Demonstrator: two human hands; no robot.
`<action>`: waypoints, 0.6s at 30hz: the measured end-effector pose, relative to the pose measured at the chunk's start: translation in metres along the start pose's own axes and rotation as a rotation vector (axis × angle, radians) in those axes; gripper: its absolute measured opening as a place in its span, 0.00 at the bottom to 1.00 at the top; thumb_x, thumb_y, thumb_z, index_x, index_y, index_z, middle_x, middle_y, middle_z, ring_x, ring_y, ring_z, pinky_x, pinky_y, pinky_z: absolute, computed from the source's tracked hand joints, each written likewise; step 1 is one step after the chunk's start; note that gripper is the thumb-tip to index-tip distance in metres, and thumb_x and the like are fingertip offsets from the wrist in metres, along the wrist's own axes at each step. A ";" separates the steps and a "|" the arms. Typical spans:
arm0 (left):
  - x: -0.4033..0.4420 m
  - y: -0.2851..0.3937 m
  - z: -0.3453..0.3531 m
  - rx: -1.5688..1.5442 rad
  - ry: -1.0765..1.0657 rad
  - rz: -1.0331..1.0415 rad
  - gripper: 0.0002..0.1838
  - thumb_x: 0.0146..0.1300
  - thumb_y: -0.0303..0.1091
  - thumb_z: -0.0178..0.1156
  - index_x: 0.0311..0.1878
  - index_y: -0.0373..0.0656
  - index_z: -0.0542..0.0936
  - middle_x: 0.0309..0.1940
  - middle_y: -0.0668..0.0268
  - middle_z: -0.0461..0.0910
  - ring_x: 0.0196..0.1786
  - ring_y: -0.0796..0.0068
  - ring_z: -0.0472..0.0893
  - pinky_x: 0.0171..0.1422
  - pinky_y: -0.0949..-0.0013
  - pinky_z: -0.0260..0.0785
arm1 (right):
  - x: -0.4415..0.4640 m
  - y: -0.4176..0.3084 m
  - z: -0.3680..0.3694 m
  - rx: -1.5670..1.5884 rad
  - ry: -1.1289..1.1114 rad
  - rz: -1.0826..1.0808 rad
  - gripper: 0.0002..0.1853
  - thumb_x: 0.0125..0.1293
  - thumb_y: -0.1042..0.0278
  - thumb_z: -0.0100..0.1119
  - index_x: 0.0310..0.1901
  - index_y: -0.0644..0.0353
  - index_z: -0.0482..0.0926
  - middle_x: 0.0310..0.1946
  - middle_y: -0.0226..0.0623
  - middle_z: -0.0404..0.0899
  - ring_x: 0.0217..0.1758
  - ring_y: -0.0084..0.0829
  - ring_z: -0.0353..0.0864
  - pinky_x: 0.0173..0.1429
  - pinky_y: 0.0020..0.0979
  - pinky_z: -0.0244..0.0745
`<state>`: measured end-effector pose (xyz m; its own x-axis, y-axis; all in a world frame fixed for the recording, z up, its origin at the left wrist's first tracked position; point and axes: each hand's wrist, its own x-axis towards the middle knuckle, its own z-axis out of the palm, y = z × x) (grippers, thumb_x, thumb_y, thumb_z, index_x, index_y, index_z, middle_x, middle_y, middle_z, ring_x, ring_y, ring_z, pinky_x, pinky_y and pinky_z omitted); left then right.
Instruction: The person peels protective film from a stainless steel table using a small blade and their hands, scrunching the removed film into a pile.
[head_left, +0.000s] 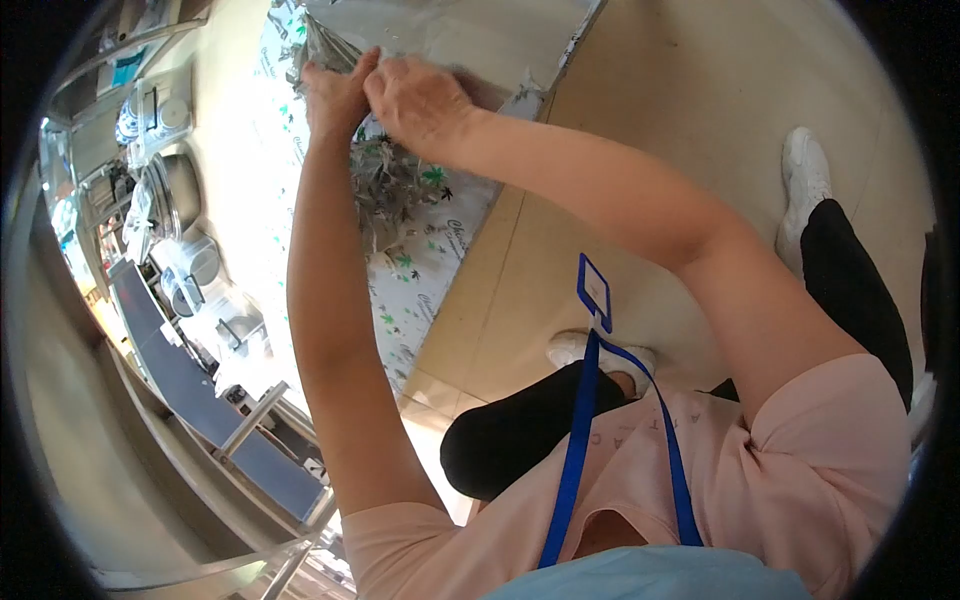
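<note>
My left hand [338, 97] is closed around a gathered grey-green bundle [328, 46] of thin, leafy-looking strips, with its thumb pointing up. Right beside it, my right hand [418, 103] is curled into a loose fist with its fingertips against the left thumb; what they pinch is hidden. Below both hands lies a loose heap of grey, shredded-looking pieces [385, 190], whose exact kind I cannot make out. It rests on a white sheet [415, 300] printed with green and black leaves and lettering.
A flat grey panel [460, 30] lies beyond my hands. At the left, a metal rack [265, 420] stands near metal pots [178, 190] and clear plastic containers [225, 325]. A blue lanyard with a badge [594, 292] hangs from my neck. White shoes [803, 175] show on the tiled floor [650, 130].
</note>
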<state>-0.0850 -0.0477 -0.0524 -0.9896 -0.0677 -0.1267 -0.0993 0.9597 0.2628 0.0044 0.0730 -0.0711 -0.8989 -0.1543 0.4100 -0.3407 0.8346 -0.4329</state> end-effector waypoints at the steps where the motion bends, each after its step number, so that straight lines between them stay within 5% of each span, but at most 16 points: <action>1: -0.009 0.015 0.002 0.079 -0.022 -0.007 0.55 0.45 0.60 0.62 0.61 0.23 0.49 0.48 0.37 0.70 0.54 0.47 0.71 0.58 0.59 0.62 | 0.000 0.006 -0.005 -0.039 0.011 0.027 0.10 0.51 0.71 0.52 0.35 0.67 0.74 0.37 0.45 0.73 0.40 0.38 0.73 0.41 0.32 0.74; 3: -0.014 0.019 0.016 -0.092 0.076 0.173 0.44 0.50 0.42 0.63 0.61 0.28 0.49 0.48 0.38 0.70 0.53 0.47 0.72 0.57 0.60 0.64 | 0.005 0.015 -0.008 -0.046 -0.192 0.070 0.13 0.54 0.69 0.52 0.40 0.68 0.75 0.40 0.46 0.73 0.44 0.41 0.73 0.46 0.34 0.72; 5: -0.015 0.020 0.014 -0.141 0.060 0.152 0.38 0.51 0.34 0.61 0.60 0.30 0.52 0.47 0.39 0.71 0.51 0.48 0.73 0.54 0.60 0.65 | 0.012 0.015 -0.003 -0.044 -0.272 0.082 0.12 0.55 0.69 0.52 0.39 0.66 0.76 0.41 0.46 0.73 0.45 0.41 0.73 0.47 0.34 0.72; 12: -0.010 -0.009 0.007 -0.361 -0.008 0.148 0.35 0.53 0.29 0.59 0.60 0.33 0.51 0.45 0.43 0.72 0.46 0.56 0.75 0.50 0.63 0.68 | 0.020 -0.006 0.012 0.112 -0.258 0.088 0.13 0.56 0.72 0.50 0.40 0.68 0.77 0.41 0.50 0.74 0.46 0.41 0.75 0.45 0.37 0.75; 18: -0.027 -0.009 -0.022 -0.450 -0.102 0.080 0.35 0.54 0.29 0.61 0.60 0.35 0.53 0.42 0.51 0.72 0.41 0.67 0.75 0.41 0.66 0.70 | 0.021 -0.034 0.021 0.092 -0.115 0.118 0.08 0.51 0.73 0.51 0.30 0.66 0.78 0.31 0.46 0.77 0.38 0.40 0.78 0.39 0.33 0.76</action>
<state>-0.0595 -0.0601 -0.0298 -0.9829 0.0504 -0.1769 -0.0807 0.7458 0.6612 -0.0083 0.0307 -0.0645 -0.9580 -0.1218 0.2598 -0.2497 0.7997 -0.5460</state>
